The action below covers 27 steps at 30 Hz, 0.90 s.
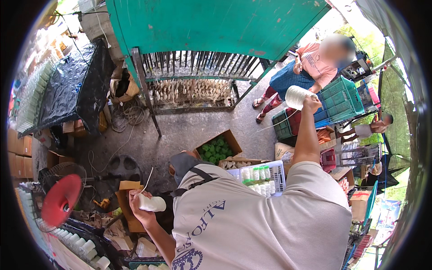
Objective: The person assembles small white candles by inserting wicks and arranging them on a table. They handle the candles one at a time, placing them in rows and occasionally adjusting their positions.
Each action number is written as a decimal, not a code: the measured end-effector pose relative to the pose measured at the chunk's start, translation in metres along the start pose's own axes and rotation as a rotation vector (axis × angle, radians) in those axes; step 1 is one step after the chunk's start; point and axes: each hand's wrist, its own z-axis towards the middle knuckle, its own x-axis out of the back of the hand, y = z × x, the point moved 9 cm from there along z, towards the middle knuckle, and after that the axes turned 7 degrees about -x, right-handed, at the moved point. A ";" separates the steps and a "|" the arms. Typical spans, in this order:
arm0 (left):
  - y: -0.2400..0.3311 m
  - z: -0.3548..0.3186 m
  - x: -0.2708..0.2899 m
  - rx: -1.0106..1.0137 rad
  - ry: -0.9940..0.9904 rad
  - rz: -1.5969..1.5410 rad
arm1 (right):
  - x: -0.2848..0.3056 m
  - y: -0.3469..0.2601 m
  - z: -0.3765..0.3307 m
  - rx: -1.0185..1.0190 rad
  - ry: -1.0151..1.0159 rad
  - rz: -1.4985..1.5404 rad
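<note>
Raised at the upper right, my right hand [312, 102] grips a large spool of white string [296, 97]. A loose end trails from this spool down to the left. At the lower left, my left hand [140, 208] is closed around a smaller white cylinder [153, 203]; a pale cord end sticks up beside it, and its exact kind is not plain. Between my arms, partly behind my grey shirt, a white plastic crate [282, 175] holds several white cylinders with green or white tops [257, 173].
A cardboard box of green items [218, 150] stands on the floor. Ahead is a metal rack [193, 94] under a green panel. Coiled cord [128, 116] lies on the left; a red disc fan [62, 201] is nearby. A person in pink [310, 65] stands by green crates [339, 100].
</note>
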 end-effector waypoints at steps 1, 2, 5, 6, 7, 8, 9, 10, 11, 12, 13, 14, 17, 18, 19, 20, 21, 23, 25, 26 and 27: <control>0.000 -0.001 0.000 0.001 -0.007 0.003 | 0.004 -0.002 0.002 -0.014 0.004 -0.003; 0.000 -0.003 0.002 0.005 0.002 0.009 | 0.007 -0.004 0.003 -0.029 0.008 -0.006; 0.000 -0.005 0.006 0.017 0.010 0.028 | 0.011 -0.015 0.011 -0.030 0.040 -0.012; 0.000 -0.004 0.006 0.016 0.011 0.040 | 0.010 -0.018 0.013 -0.028 0.046 -0.013; 0.000 -0.004 0.007 0.015 0.012 0.051 | 0.010 -0.022 0.015 -0.011 0.046 0.000; 0.000 -0.003 0.008 0.015 0.009 0.050 | 0.011 -0.024 0.017 -0.012 0.045 0.003; 0.001 -0.001 0.008 0.014 0.008 0.047 | 0.010 -0.026 0.020 -0.011 0.044 0.008; 0.001 0.000 0.008 0.013 0.007 0.045 | 0.010 -0.028 0.023 -0.010 0.043 0.012; 0.001 0.001 0.008 0.012 0.016 0.042 | 0.011 -0.032 0.026 0.013 0.055 -0.003; 0.002 0.002 0.008 0.009 0.023 0.046 | 0.011 -0.035 0.023 0.018 0.047 -0.033; 0.004 0.003 0.009 0.006 0.031 0.051 | 0.011 -0.039 0.023 0.022 0.039 -0.062; 0.004 0.003 0.008 0.008 0.026 0.059 | 0.011 -0.039 0.020 0.025 0.030 -0.093; 0.002 0.005 0.005 0.012 0.011 0.044 | 0.008 -0.045 0.056 0.135 0.106 -0.077; 0.000 0.004 0.006 0.012 0.011 0.036 | 0.005 -0.046 0.069 0.168 0.099 -0.073; -0.004 0.004 0.007 0.020 0.009 0.017 | 0.012 -0.050 0.089 0.244 0.145 -0.032; -0.002 0.003 0.006 0.021 0.011 0.028 | 0.003 -0.041 0.099 0.198 0.031 0.041; 0.000 0.003 0.004 0.023 0.011 0.042 | -0.007 -0.032 0.103 0.147 -0.082 0.114; 0.000 0.003 0.001 0.022 0.012 0.065 | -0.027 -0.017 0.107 0.028 -0.245 0.181; -0.012 0.003 0.008 0.041 0.011 -0.016 | 0.007 -0.085 0.147 0.521 0.107 -0.007; -0.016 0.003 0.013 0.030 0.033 -0.051 | 0.013 -0.130 0.142 0.764 0.280 -0.092; -0.014 0.004 0.006 0.022 0.038 0.004 | 0.003 -0.106 0.101 0.777 0.349 -0.151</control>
